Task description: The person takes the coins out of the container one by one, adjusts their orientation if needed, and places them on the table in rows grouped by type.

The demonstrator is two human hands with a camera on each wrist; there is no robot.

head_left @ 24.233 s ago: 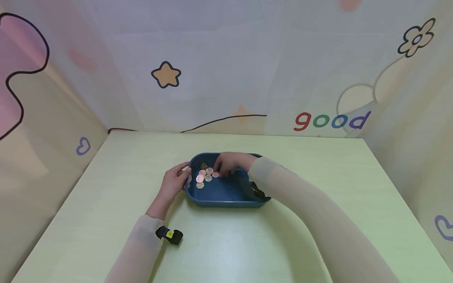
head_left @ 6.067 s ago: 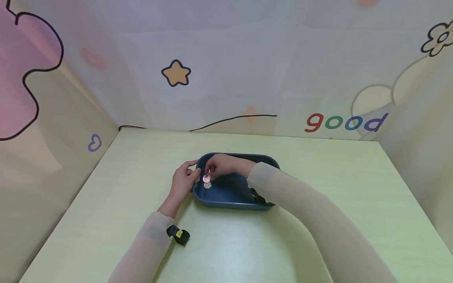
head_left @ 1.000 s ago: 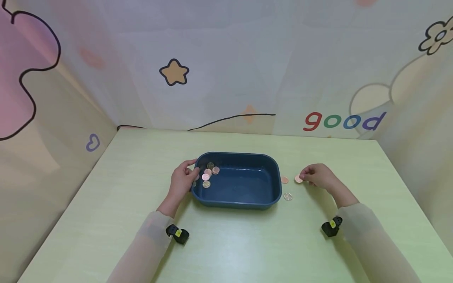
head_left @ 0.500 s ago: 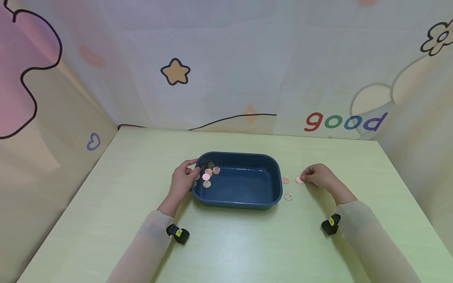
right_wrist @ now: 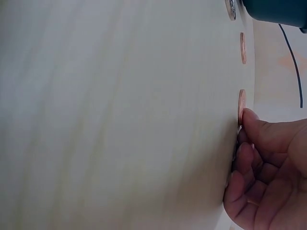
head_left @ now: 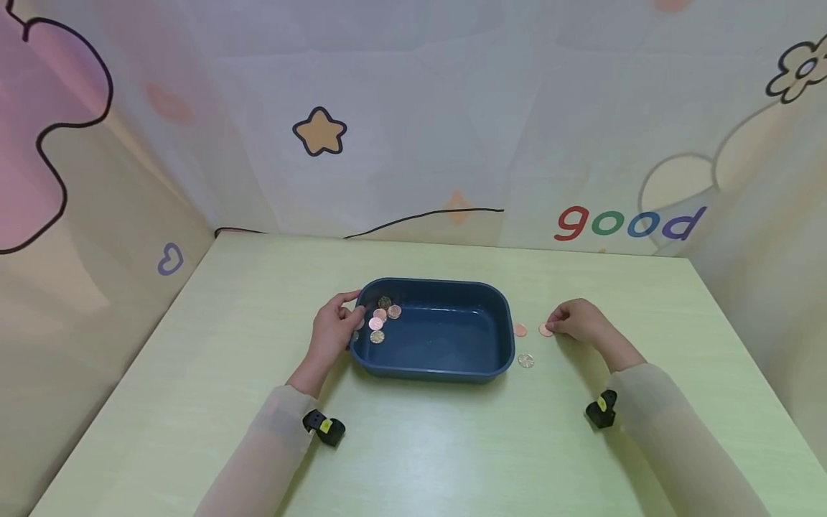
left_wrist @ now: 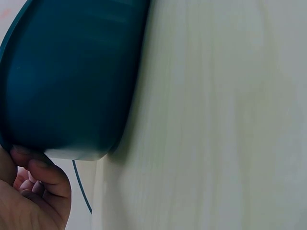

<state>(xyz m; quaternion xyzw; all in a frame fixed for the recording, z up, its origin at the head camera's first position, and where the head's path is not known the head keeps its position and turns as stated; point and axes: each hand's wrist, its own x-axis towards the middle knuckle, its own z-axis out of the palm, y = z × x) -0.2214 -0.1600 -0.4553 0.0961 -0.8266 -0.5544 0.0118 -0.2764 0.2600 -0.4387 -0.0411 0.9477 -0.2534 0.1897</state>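
My left hand (head_left: pixel 334 327) grips the left end of a dark blue plastic tray (head_left: pixel 452 345), thumb over the rim and fingers outside; in the left wrist view its curled fingers (left_wrist: pixel 50 177) meet the tray wall. To the right of the tray, my right hand (head_left: pixel 579 320) pinches the edge of a copper-coloured coin (head_left: pixel 545 329) at the tabletop. The right wrist view shows the thumb (right_wrist: pixel 259 129) on that coin (right_wrist: pixel 242 103), the other fingers curled beneath. Between it and the tray lie another copper coin (head_left: pixel 520 329) and a silvery coin (head_left: pixel 526 360).
Several coins (head_left: pixel 377 324), coppery, silvery and one dark, lie in the tray's left end, some partly behind the left thumb. The pale wooden table (head_left: pixel 413 445) meets a printed cloth backdrop (head_left: pixel 413 143) at its far edge. Each wrist wears a small black camera (head_left: pixel 325 427).
My right hand, earlier inside the tray among the coins, is now on the table at right. Over the last second its coin has settled flatter on the tabletop. The left hand keeps its hold.
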